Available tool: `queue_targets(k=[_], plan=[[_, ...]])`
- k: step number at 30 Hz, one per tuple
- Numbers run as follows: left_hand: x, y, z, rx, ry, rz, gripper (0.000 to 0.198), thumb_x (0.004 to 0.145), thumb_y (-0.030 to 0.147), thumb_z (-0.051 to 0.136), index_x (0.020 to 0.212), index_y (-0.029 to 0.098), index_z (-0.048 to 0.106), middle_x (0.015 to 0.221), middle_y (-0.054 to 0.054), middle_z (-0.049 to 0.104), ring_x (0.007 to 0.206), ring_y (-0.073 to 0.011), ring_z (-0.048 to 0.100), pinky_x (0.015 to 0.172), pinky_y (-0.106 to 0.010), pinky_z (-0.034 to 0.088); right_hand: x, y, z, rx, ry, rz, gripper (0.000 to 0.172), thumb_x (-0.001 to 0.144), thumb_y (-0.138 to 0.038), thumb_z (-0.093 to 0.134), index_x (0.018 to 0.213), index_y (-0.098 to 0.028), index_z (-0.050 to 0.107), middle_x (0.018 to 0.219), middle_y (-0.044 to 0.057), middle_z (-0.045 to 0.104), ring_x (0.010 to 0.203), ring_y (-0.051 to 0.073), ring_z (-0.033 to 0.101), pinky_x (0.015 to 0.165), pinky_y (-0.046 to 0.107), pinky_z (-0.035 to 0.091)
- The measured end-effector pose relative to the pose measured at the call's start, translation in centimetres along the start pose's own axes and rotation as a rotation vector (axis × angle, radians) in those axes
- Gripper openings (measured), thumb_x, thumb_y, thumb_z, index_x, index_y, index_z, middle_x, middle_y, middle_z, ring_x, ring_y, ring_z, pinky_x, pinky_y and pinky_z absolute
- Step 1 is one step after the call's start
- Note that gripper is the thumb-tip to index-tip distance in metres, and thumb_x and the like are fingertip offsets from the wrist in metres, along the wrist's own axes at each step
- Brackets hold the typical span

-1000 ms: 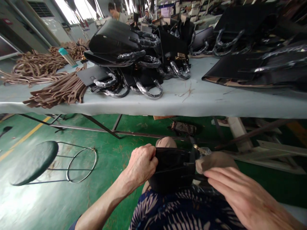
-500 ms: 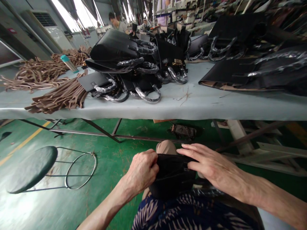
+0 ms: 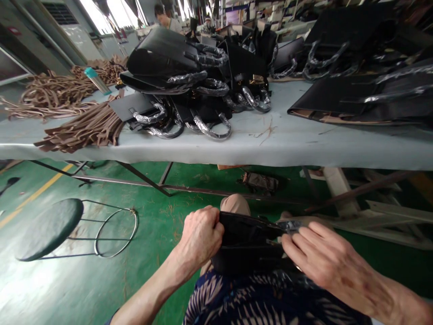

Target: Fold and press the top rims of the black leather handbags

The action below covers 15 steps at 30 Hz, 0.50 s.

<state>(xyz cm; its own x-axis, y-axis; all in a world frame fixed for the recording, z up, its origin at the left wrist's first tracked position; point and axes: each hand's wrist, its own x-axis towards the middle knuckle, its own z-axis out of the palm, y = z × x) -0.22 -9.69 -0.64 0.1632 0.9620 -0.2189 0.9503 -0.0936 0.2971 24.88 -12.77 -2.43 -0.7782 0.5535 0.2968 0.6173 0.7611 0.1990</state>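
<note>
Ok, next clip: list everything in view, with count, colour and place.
black bag: one, black, on the person's lap, gripped by both hands
handbags: a pile, count unclear, black with plastic-wrapped handles, centre of the table
flat bag panels: several, black, right of the table
leather strips: heaps, brown, left of the table
bottle: one, teal cap, among the strips
table: one, pale grey cover
stool: one, dark seat with a metal ring, on the green floor at left
co-workers: two, far background
left hand: closed grip on the bag's left edge
right hand: fingers pinching the bag's right end
</note>
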Motion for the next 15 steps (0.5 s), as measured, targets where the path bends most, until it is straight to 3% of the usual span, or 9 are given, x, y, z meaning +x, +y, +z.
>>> queue_targets(k=[4, 7, 15], plan=[[-0.2, 0.3, -0.1, -0.005, -0.013, 0.005, 0.009, 0.069, 0.018, 0.043, 0.060, 0.018, 0.045, 0.065, 0.000, 0.053, 0.057, -0.0120, 0.044, 0.053, -0.026, 0.020, -0.2, 0.0, 0.0, 0.188, 0.031, 0.103, 0.031, 0.079, -0.001, 0.033, 0.074, -0.017, 0.060, 0.072, 0.006, 0.059, 0.071, 0.019, 0.050, 0.069, 0.037, 0.039], [-0.4, 0.4, 0.0, 0.002, -0.019, 0.000, 0.010, 0.070, 0.018, 0.043, 0.060, 0.018, 0.045, 0.066, 0.000, 0.053, 0.058, -0.0122, 0.046, 0.054, -0.026, 0.022, -0.9, -0.6, 0.5, 0.273, 0.079, 0.164, 0.031, 0.084, -0.004, 0.033, 0.080, -0.016, 0.061, 0.081, 0.007, 0.060, 0.077, 0.018, 0.053, 0.072, 0.034, 0.042], [-0.6, 0.1, 0.0, -0.006, -0.017, 0.049, 0.012, 0.072, 0.016, 0.042, 0.061, 0.018, 0.042, 0.067, 0.000, 0.051, 0.058, -0.0111, 0.045, 0.055, -0.025, 0.026, -2.9, -2.5, 2.1, 0.578, 0.063, 0.594, 0.022, 0.086, -0.024, 0.045, 0.101, -0.019, 0.060, 0.104, 0.008, 0.061, 0.099, 0.021, 0.057, 0.087, 0.034, 0.048]])
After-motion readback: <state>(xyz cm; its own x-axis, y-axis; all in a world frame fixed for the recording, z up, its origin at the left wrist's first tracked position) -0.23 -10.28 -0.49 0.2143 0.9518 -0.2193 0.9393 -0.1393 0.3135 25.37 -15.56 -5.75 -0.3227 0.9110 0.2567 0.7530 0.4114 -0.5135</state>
